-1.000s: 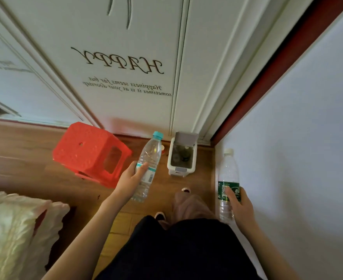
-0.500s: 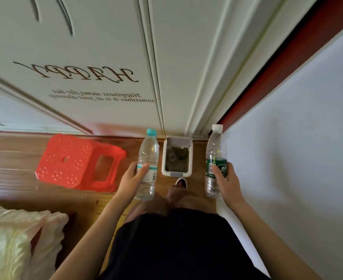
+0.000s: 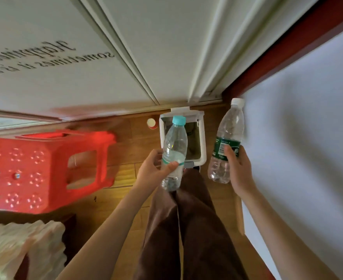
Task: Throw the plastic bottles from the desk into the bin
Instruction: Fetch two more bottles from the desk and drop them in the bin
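left hand [image 3: 153, 172]: fingers wrapped round clear teal-capped plastic bottle [image 3: 174, 153], frame centre, over white open bin [image 3: 202, 138] | right hand [image 3: 240, 170]: fingers gripping clear green-labelled plastic bottle [image 3: 227, 138], right of bin

Soft, even daylight fills the room, fairly bright on the white door [image 3: 162, 47]. A warm glare patch sits on the floor [image 3: 126, 174] just right of the red stool [image 3: 35, 170], whose edges smear with motion blur. The door's lettering blurs too. Lines bow outward from the bin [image 3: 202, 138] toward the edges.
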The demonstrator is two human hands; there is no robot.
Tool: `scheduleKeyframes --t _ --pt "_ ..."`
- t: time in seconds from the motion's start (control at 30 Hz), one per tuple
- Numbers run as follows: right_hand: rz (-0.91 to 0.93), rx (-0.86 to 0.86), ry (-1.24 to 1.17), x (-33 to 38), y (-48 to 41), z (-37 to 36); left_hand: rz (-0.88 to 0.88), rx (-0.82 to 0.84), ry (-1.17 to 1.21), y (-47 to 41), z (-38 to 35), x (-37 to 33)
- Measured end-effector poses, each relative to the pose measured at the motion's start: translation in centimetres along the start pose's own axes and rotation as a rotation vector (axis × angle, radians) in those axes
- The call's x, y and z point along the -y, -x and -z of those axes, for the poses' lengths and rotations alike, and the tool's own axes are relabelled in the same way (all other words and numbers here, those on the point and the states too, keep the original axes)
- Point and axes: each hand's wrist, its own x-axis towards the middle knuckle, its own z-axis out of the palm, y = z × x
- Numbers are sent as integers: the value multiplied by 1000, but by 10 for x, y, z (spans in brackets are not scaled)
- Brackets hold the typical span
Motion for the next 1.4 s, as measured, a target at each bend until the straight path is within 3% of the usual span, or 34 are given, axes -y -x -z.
scheduleKeyframes --t 0.23,0.4,0.6,0.87,1.4 --pt "2 -26 -47 -108 -89 -14 -115 92 1 -116 -52 70" --pt "5 56 -126 -144 -118 -15 -159 90 63 -167 -81 93" --pt "-54 109 -134 -160 -142 -14 -71 17 -57 -204 -102 123" --pt "-75 110 -146 -163 -149 -14 41 58 -119 -240 -121 142" --pt "8 124 -128 -171 -151 -11 52 -32 -108 -285 -145 143"
